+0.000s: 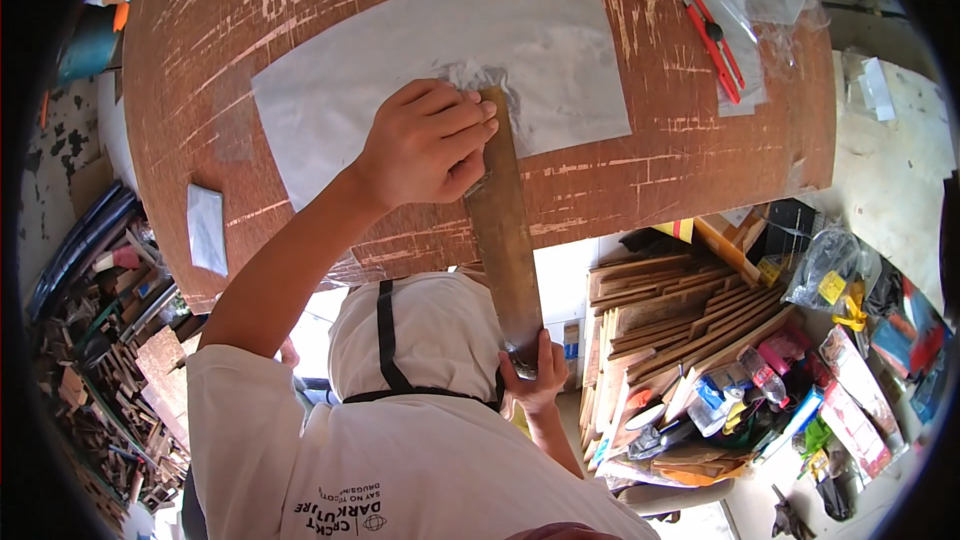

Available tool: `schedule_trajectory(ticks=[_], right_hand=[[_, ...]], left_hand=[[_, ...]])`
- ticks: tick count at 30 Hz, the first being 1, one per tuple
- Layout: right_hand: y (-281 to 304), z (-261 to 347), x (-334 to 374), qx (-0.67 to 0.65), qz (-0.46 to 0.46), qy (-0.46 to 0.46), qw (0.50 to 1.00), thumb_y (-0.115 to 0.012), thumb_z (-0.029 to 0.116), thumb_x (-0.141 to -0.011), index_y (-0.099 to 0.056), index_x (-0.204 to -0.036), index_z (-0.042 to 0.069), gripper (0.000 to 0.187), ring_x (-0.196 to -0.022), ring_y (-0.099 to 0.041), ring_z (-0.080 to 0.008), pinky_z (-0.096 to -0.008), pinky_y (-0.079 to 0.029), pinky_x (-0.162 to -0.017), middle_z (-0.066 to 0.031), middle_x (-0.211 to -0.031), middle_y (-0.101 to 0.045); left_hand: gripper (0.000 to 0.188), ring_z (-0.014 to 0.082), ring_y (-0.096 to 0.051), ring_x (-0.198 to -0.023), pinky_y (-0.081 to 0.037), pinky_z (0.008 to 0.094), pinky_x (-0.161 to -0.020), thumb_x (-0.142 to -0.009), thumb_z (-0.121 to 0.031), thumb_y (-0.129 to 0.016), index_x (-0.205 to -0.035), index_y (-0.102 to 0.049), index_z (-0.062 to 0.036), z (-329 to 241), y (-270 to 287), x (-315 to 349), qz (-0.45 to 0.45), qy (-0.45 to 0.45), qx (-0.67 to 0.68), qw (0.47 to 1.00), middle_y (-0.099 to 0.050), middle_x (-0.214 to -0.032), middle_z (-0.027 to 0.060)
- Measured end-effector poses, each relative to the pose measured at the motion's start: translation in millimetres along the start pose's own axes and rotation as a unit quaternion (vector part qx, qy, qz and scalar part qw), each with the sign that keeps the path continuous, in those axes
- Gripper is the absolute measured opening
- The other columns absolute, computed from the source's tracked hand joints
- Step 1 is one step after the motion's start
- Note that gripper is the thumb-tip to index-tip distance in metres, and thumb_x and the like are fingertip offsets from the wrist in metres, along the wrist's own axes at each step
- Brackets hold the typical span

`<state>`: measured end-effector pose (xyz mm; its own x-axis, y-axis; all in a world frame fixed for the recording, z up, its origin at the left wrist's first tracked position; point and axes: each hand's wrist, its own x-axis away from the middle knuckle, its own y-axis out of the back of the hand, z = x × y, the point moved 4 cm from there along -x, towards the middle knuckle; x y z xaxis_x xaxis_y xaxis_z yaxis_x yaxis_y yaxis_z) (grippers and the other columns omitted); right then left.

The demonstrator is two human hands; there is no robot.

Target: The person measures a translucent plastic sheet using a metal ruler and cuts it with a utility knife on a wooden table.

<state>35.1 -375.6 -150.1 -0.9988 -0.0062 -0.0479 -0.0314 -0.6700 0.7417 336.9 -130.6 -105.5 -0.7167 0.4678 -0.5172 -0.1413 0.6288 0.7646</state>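
Observation:
A long, flat brownish strip, like a wooden slat or metal bar, runs from the table down toward my body. My left hand is closed at its upper end, fingers curled against the edge. Crumpled clear plastic gathers around that end. At the lower end my right hand grips the strip, thumb on one side. Under the left hand lies a large clear plastic sheet, spread over the worn brown tabletop. What the left palm covers is hidden.
A red cutter with a black knob lies at the table's right, on more clear plastic. A small folded plastic piece sits at the left. Stacked wooden slats stand below right, and scrap wood is heaped at left.

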Motion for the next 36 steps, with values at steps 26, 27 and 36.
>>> schedule_trajectory(ticks=[26, 27, 36], right_hand=[[134, 36, -95, 0.08, 0.001, 0.008, 0.997, -0.087, 0.009, -0.063, -0.052, -0.143, -0.004, 0.088, -0.078, -0.065, -0.0302, -0.0391, -0.054, -0.07, -0.0182, -0.096, -0.065], [147, 36, -110, 0.091, 0.007, -0.003, 0.996, -0.086, 0.008, -0.063, -0.052, -0.144, -0.004, 0.088, -0.087, -0.068, -0.0327, -0.0402, -0.055, -0.078, -0.0205, -0.105, -0.068], [206, 67, -308, 0.067, 0.121, 0.041, 0.99, -0.085, 0.013, -0.066, -0.059, -0.135, 0.006, 0.074, -0.098, -0.07, -0.0351, -0.0414, -0.055, -0.084, -0.0208, -0.106, -0.069]], left_hand=[[0.018, 0.0294, -0.059, -0.096, -0.043, 0.0449, -0.092, -0.083, -0.009, -0.067, -0.099, -0.06, -0.0058, -1, 14, 2, -0.029, 0.0, 0.043, 0.999, -0.059, -0.108, 0.0109], [0.017, 0.027, -0.059, -0.096, -0.042, 0.0437, -0.093, -0.083, -0.01, -0.067, -0.098, -0.061, -0.0066, 1, 9, 1, 0.006, 0.015, 0.046, 0.999, -0.06, -0.105, 0.0086], [0.01, 0.0197, -0.061, -0.092, -0.042, 0.0416, -0.092, -0.085, -0.017, -0.07, -0.091, -0.066, -0.0108, -6, 8, -8, 0.103, 0.031, -0.014, 0.994, -0.061, -0.091, 0.0014]])
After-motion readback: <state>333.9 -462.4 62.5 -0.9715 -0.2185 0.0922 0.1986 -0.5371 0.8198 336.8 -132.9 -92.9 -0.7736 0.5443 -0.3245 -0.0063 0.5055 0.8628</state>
